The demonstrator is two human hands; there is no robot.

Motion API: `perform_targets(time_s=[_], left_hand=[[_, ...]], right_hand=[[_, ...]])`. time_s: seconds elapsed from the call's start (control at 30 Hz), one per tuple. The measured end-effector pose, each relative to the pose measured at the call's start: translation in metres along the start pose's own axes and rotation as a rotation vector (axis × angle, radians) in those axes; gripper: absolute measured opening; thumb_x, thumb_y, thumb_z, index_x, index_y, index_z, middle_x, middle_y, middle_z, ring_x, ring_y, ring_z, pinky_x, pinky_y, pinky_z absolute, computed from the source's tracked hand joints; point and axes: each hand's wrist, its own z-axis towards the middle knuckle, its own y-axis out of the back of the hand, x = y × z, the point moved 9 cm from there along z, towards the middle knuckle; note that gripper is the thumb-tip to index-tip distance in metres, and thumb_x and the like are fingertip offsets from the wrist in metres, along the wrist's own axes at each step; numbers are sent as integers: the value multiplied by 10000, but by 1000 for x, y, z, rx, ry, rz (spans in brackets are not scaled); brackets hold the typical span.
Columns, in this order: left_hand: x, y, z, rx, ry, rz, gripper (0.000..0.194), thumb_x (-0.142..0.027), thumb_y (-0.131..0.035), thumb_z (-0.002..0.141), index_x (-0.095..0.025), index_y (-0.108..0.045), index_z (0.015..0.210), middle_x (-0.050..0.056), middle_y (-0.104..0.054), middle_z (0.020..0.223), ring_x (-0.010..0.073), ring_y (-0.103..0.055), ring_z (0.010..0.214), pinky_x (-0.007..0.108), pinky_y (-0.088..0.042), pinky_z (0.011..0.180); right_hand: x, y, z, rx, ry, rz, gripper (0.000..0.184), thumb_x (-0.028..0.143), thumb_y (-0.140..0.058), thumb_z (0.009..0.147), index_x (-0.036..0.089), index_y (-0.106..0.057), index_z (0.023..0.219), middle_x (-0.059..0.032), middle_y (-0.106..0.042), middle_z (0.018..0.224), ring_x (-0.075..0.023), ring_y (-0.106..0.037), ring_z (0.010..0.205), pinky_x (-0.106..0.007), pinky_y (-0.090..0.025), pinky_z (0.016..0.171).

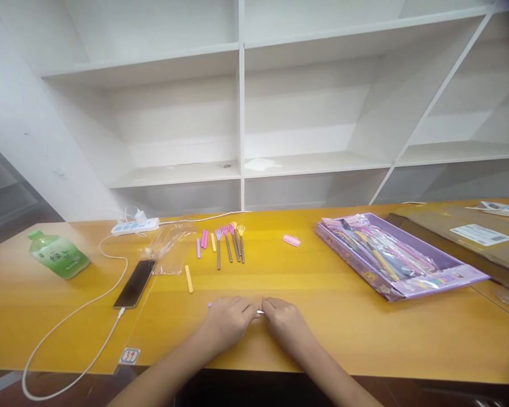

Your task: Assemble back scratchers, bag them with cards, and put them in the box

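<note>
My left hand (pixel 229 321) and my right hand (pixel 285 320) rest side by side on the yellow table (pixel 348 316) near its front edge. Both have their fingers curled and pinch a thin small stick (pixel 259 311) between them; a purple tip (pixel 210 305) pokes out left of the left hand. Beyond the hands lie several small whisk-like tools with coloured heads (pixel 230 242), pink, purple and yellow sleeves (pixel 203 240), and one loose yellow sleeve (pixel 189 278).
A clear plastic bag (pixel 169 249), a phone (pixel 134 283) on a white cable, a power strip (pixel 134 226) and a green drink pouch (pixel 59 255) sit at left. A pink eraser-like piece (pixel 291 240), a purple toy box (pixel 394 254) and cardboard (pixel 470 237) lie right. White shelves (pixel 241 113) stand behind.
</note>
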Motion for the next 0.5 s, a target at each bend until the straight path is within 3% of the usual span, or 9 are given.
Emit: perform_targets(time_s=[0.13, 0.23, 0.37, 0.5], left_hand=[[10, -11, 0, 119, 56, -8, 249, -296, -504, 1095, -194, -608, 894, 29, -661, 786, 207, -656, 687, 320, -389, 573], [15, -22, 5, 272, 114, 9, 261, -350, -495, 1108, -182, -633, 964, 43, -699, 823, 211, -689, 706, 299, -423, 588], [18, -26, 16, 453, 165, -23, 340, -453, -443, 1123, -200, -660, 1056, 52, -748, 875, 213, -731, 754, 278, -454, 619], [17, -26, 18, 553, 188, -48, 386, -500, -418, 1121, -221, -667, 1027, 49, -763, 866, 218, -739, 735, 276, -420, 593]], right_hand=[[-9, 10, 8, 43, -31, -1, 257, 32, -559, 890, 205, -553, 700, -12, -601, 651, -163, -525, 566, -330, -264, 601], [-15, 13, 19, 76, -47, -17, 232, 56, -627, 854, 206, -560, 691, -11, -623, 657, -169, -559, 588, -329, -282, 620], [-20, 6, 22, 118, -48, -53, 254, -10, -647, 814, 205, -578, 699, 0, -634, 636, -165, -573, 561, -329, -271, 596], [-16, -1, 12, 148, -27, -87, 304, -50, -630, 825, 206, -553, 679, 1, -634, 620, -161, -572, 541, -325, -267, 577]])
